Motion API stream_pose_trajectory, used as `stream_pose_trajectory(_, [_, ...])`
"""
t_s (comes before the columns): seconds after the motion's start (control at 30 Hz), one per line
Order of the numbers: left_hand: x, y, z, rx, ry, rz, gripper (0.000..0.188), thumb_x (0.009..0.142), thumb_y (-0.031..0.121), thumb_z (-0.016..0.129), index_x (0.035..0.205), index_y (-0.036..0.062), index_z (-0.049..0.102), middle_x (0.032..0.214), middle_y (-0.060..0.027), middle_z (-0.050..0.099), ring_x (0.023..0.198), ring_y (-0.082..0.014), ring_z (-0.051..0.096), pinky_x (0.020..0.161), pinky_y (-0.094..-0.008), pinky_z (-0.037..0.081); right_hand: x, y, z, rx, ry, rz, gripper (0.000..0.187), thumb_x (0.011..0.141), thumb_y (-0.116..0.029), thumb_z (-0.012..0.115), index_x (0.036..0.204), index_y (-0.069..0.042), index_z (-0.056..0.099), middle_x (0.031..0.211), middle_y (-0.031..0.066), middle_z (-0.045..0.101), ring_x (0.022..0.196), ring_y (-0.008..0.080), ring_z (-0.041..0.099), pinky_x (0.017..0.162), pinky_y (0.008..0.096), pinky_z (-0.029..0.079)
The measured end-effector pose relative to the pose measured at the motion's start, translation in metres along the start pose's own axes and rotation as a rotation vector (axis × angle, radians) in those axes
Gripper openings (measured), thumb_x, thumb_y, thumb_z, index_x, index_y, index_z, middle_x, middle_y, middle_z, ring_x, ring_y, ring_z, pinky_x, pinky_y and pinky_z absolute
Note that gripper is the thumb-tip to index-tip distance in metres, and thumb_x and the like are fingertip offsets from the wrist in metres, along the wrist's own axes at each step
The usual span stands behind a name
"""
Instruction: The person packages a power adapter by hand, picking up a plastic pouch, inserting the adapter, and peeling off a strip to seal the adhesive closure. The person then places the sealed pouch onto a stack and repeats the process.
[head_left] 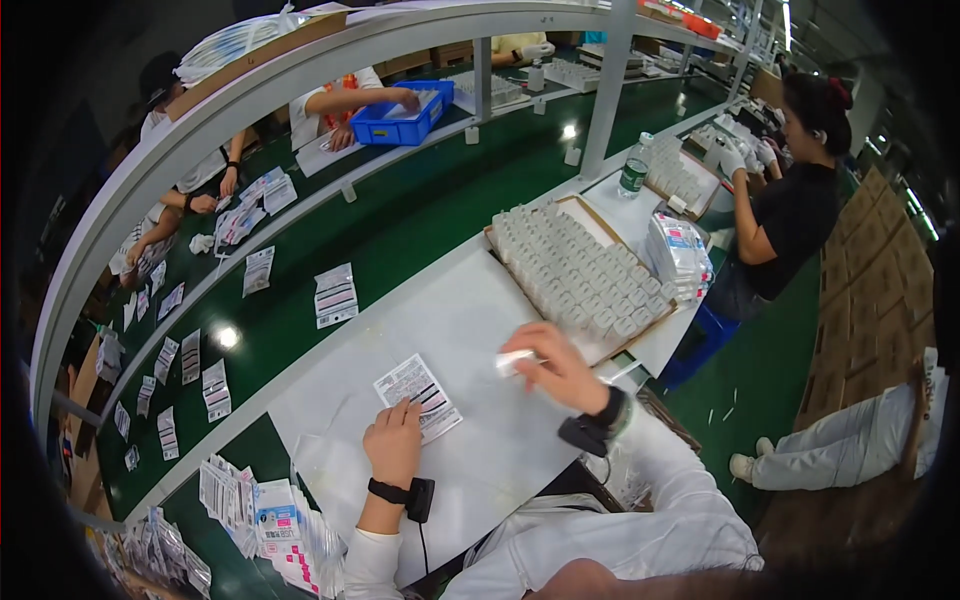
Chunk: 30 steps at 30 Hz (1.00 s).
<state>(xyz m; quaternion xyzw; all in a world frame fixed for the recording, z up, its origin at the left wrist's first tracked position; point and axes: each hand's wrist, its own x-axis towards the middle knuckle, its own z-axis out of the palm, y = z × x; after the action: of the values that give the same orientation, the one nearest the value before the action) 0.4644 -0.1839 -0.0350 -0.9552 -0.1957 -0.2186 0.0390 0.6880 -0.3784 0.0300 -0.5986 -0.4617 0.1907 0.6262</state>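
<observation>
A white printed pouch (436, 403) with dark stripes lies flat on the white worktop. My left hand (393, 440) is closed at the pouch's lower left edge, its fingers pressed together; the thumb is hidden. Above the worktop to the right, my right hand (556, 368) pinches a small white block (513, 362), blurred by motion. It is nearest to a cardboard tray (655, 325) filled with rows of small white blocks (570, 265) that look wrapped in clear plastic.
A stack of printed pouches (285, 535) lies at the lower left, another (680, 255) beyond the tray. Single pouches (336, 295) lie on the green conveyor belt (300, 345). A water bottle (635, 168), a metal post (608, 95) and a blue bin (402, 118) stand farther back. Co-workers work around.
</observation>
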Motion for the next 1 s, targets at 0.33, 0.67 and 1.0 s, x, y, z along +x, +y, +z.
stream_pose_trajectory(0.33, [0.004,0.002,0.012,-0.272,0.028,-0.050,0.022,0.074,0.015,0.071,0.096,0.0153,0.074,0.111,0.0038,0.068,0.097,-0.0214,0.061,0.078,-0.0367,0.051,0.029,0.074,0.097,-0.335,-0.384,0.035,0.029,0.097,-0.022,0.055,0.125,-0.015,0.058,0.109,0.0100,0.060,0.084,0.0242,0.065,0.073,0.0345,0.054])
stream_pose_trajectory(0.67, [0.010,0.004,0.014,-0.428,0.029,-0.174,0.016,0.077,0.013,0.071,0.093,0.0129,0.075,0.107,0.0021,0.070,0.094,-0.0240,0.060,0.081,-0.0367,0.051,0.018,0.056,0.072,-0.349,-0.569,-0.164,0.051,0.081,-0.020,0.070,0.131,-0.021,0.055,0.121,0.0086,0.055,0.098,0.0300,0.063,0.080,0.0406,0.054])
stream_pose_trajectory(1.0, [0.011,0.000,0.014,-0.470,0.078,-0.165,0.019,0.084,0.014,0.068,0.101,0.0109,0.075,0.107,-0.0005,0.072,0.099,-0.0247,0.060,0.087,-0.0378,0.046,0.021,0.065,0.086,-0.620,-0.412,-0.276,0.056,0.071,-0.025,0.078,0.120,-0.013,0.054,0.111,0.0074,0.055,0.102,0.0313,0.059,0.080,0.0422,0.051])
